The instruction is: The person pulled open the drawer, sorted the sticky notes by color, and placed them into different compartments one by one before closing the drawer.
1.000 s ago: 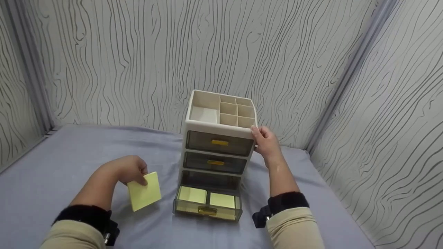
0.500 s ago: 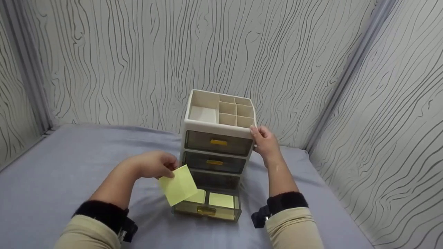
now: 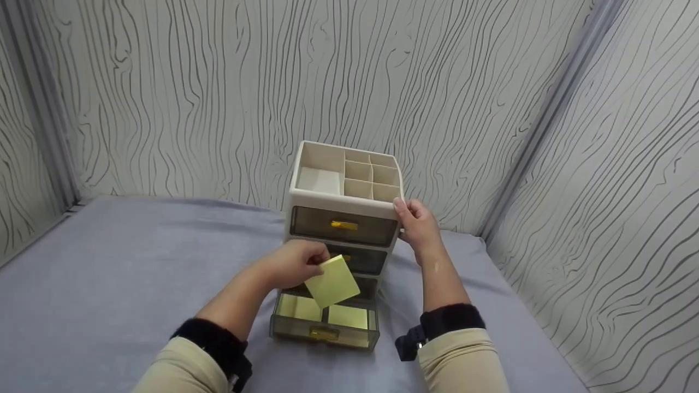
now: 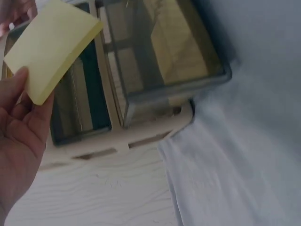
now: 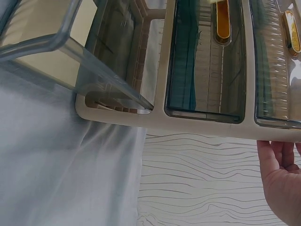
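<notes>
My left hand (image 3: 292, 266) pinches a thick yellow sticky note pad (image 3: 334, 281) by its upper left corner, thumb on the near face. The pad hangs tilted above the pulled-out bottom drawer (image 3: 295, 329) of a white desk organizer (image 3: 344, 200). In that drawer lie two more stacks of yellow notes, a left stack (image 3: 308, 309) and a right stack (image 3: 349, 316). The left wrist view shows the held pad (image 4: 54, 44) apart from the drawer. My right hand (image 3: 420, 226) grips the organizer's upper right edge, thumb on the front; its fingertips are partly hidden.
Above the open drawer, the top drawer (image 3: 317, 225) and middle drawer (image 3: 371, 261) are closed, with gold handles. Open divided compartments (image 3: 357, 188) form the organizer's top. A grey-lilac cloth (image 3: 136, 273) covers the table; wood-grain patterned walls (image 3: 218, 98) stand behind and beside it.
My left hand has carried the sticky note pad rightward, from beside the organizer to in front of it, over the open drawer. My right hand stays on the organizer's edge.
</notes>
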A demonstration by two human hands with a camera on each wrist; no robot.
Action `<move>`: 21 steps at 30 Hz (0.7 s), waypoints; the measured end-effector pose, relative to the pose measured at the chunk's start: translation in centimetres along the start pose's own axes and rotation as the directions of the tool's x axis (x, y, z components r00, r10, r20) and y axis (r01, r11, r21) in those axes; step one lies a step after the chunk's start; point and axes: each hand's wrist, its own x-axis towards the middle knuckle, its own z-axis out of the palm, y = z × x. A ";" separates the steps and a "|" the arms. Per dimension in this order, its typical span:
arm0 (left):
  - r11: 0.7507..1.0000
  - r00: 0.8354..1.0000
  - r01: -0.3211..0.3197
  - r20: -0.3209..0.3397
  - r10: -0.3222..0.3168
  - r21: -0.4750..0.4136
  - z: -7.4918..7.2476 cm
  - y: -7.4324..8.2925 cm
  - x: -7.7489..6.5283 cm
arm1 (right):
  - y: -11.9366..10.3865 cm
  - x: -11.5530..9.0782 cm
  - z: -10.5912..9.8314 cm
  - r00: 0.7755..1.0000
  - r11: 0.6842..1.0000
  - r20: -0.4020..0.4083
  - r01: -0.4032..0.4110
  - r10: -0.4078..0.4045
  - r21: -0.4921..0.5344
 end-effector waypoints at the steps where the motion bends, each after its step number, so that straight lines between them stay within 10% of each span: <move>1: 1.000 1.000 -0.007 -0.006 0.007 0.008 0.4 0.2 0.2 | 0.0 0.0 0.0 1.000 1.000 -0.002 0.002 -0.002 0.007; 21: 0.992 0.989 -0.018 0.145 -0.001 0.128 5.0 1.8 1.5 | 0.1 0.0 0.0 1.000 0.999 0.007 0.020 -0.021 0.042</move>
